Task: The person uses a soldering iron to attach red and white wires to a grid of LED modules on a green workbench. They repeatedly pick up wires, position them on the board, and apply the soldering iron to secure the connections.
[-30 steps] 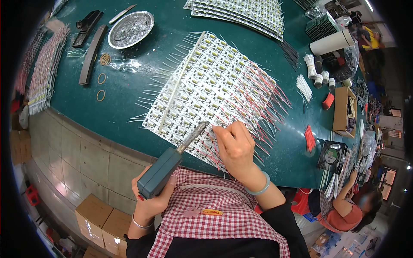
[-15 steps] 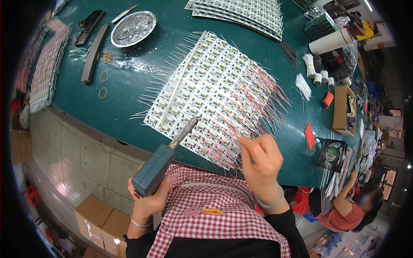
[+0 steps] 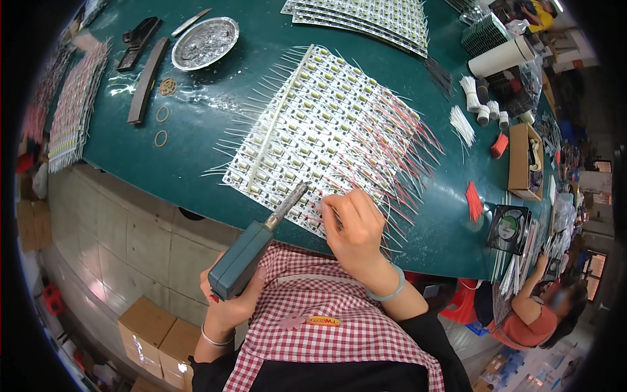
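My left hand (image 3: 230, 306) grips a teal soldering iron (image 3: 247, 256) by its thick handle; its metal tip (image 3: 292, 198) points at the near edge of a wide panel of small white circuit boards (image 3: 320, 137) lying on the green table (image 3: 215, 98). White and red wires stick out from the panel's sides. My right hand (image 3: 356, 230) rests on the panel's near edge beside the tip, fingers pinched on a thin wire there. A light bracelet circles that wrist.
A round metal dish (image 3: 205, 42), a dark bar (image 3: 146, 81) and rubber bands (image 3: 160, 124) lie at the far left. More board panels (image 3: 366, 16) at the back. A cardboard box (image 3: 522, 160), wire bundles (image 3: 462, 124) and a solder spool (image 3: 508, 228) at right, where another person (image 3: 539, 307) sits.
My right hand drew back off the panel toward my body, then returned to its near edge beside the iron's tip. The iron has stayed almost still.
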{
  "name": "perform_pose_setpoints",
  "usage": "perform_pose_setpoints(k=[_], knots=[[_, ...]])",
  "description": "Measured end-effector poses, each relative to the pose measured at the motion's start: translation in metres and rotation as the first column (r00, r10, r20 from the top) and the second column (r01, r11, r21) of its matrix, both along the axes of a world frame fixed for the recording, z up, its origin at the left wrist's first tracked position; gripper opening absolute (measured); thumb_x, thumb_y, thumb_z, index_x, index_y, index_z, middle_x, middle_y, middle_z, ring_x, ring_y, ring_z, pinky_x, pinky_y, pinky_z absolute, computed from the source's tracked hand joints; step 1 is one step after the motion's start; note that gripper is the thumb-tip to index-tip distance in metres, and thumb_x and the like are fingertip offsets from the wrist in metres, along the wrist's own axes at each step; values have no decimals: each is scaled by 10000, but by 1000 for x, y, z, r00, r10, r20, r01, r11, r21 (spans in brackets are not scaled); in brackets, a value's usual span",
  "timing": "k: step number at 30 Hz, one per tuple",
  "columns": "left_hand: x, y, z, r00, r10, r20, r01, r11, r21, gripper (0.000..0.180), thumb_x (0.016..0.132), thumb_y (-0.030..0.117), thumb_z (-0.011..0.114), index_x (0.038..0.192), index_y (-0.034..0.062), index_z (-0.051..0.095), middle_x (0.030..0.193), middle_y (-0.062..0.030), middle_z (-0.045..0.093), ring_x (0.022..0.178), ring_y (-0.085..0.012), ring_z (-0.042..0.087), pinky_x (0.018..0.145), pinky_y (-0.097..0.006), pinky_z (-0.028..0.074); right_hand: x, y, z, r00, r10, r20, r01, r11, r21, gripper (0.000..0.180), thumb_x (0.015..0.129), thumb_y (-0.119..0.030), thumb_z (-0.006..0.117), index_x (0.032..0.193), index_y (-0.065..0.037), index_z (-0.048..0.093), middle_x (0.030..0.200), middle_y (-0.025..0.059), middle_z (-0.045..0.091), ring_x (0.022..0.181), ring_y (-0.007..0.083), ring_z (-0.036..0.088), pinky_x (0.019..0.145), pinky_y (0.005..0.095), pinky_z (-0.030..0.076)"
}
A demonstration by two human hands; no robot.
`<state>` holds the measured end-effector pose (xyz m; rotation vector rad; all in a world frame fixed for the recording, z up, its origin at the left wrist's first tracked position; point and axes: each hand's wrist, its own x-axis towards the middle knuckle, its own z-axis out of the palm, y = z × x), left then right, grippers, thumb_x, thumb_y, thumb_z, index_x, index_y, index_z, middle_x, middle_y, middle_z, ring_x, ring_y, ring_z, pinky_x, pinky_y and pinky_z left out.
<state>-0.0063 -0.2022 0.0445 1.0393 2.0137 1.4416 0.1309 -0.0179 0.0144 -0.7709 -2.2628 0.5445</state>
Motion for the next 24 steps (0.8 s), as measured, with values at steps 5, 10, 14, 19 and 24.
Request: perform_pose_setpoints(k=[5, 10, 14, 19, 24], knots=[[0, -4, -6, 999, -21, 32, 20, 1000, 15, 202, 771, -15, 770, 951, -65, 694, 839, -100, 688, 660, -137, 645, 574, -248, 493, -2, 0, -9, 1000, -27, 17, 27, 1000, 0, 141, 771, 26, 717, 850, -36, 617, 745, 94, 480, 665, 269, 532, 568, 383, 427], [2, -3, -2, 994, -6, 113, 10, 1000, -28, 207, 766, -27, 766, 954, -72, 692, 854, -105, 692, 666, -122, 641, 574, -244, 488, -2, -1, -8, 999, -41, 36, 41, 999, -9, 141, 769, 23, 718, 849, -36, 617, 746, 94, 482, 669, 274, 537, 575, 386, 433], [0, -2, -2, 995, -41, 92, 45, 998, -39, 205, 765, -33, 758, 954, -73, 691, 862, -115, 695, 682, -130, 647, 585, -251, 495, -2, -1, -8, 998, -46, 41, 47, 999, -12, 143, 766, 23, 718, 849, -34, 617, 751, 98, 484, 676, 279, 540, 580, 390, 437], [0, 0, -1, 996, -82, 32, 84, 995, -63, 183, 767, -37, 746, 937, -70, 688, 861, -123, 693, 707, -138, 655, 594, -255, 498, -2, -2, -7, 998, -46, 49, 47, 999, -13, 148, 763, 32, 715, 853, -28, 614, 761, 104, 488, 690, 286, 543, 589, 395, 442], [1, 3, 3, 997, -68, 25, 69, 994, -82, 162, 771, -38, 739, 921, -68, 685, 848, -116, 688, 695, -135, 652, 592, -256, 495, -2, -2, -7, 998, -46, 49, 47, 999, -13, 153, 757, 42, 712, 853, -23, 612, 759, 107, 485, 691, 289, 542, 594, 397, 444]])
